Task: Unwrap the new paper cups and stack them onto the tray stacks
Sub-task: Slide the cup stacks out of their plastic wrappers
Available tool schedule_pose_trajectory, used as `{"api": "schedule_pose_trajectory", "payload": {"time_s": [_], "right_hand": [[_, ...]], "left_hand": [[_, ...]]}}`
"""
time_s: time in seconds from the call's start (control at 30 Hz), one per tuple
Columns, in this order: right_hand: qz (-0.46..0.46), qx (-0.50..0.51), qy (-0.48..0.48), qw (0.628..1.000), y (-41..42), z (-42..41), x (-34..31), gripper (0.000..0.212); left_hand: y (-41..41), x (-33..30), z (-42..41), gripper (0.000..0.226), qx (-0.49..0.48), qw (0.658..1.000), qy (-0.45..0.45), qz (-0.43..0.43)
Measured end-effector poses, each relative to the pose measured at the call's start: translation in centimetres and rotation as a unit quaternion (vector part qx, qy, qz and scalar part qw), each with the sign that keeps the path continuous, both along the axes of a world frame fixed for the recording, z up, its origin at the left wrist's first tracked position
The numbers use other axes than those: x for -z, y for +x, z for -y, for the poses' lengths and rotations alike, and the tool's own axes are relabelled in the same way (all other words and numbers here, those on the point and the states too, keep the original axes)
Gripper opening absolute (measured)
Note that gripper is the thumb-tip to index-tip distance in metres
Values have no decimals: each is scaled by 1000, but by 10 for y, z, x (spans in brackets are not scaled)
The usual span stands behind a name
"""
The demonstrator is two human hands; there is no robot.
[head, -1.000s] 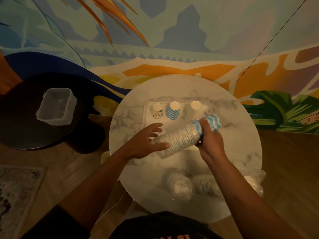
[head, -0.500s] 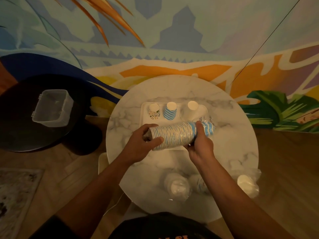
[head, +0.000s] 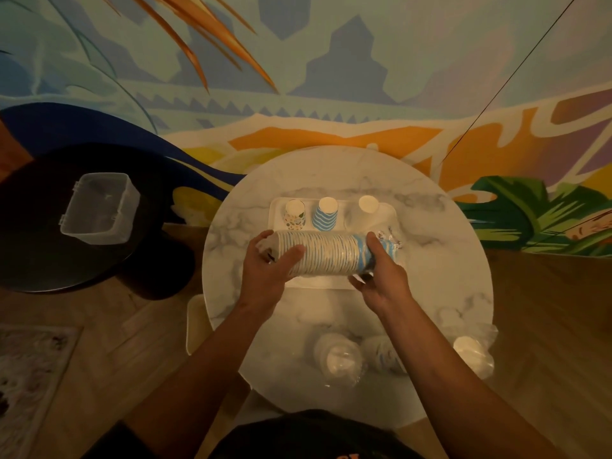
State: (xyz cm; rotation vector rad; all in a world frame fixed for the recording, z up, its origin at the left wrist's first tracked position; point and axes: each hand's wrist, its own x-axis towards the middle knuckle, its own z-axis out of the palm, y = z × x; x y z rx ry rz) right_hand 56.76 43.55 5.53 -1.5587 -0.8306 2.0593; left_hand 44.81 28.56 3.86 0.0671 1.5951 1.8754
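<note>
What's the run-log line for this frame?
phase: unwrapping | left hand: grips sleeve of cups, left end | right hand: grips right end | sleeve: horizontal over tray | stacking: not begun

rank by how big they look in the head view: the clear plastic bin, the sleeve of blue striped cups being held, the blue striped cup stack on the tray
1. Sleeve of blue striped cups, though it sits nearer the camera.
2. Clear plastic bin, close behind and on a separate dark table, so the order is unsure.
3. Blue striped cup stack, clearly smallest.

A wrapped sleeve of blue-striped cups (head: 326,256) is held level above the tray's (head: 387,212) front edge, behind which three upturned stacks (head: 326,214) are stood.
</note>
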Motion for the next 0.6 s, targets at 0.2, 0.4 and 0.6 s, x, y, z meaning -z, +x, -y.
{"api": "schedule_pose_trajectory", "payload": {"time_s": [0.2,0.4,0.6], "right_hand": [[228,-197,459,836,28,-13,-3,118],[208,-571,546,576,24,-1,-17,107],[164,-524,544,635,20,15,-10,85]], "left_hand": [[-33,-9,31,35,73,997,4,-24],[-36,-17,25,28,106,993,-11,-41],[-19,-17,-1,72,7,1000,-2,18]]}}
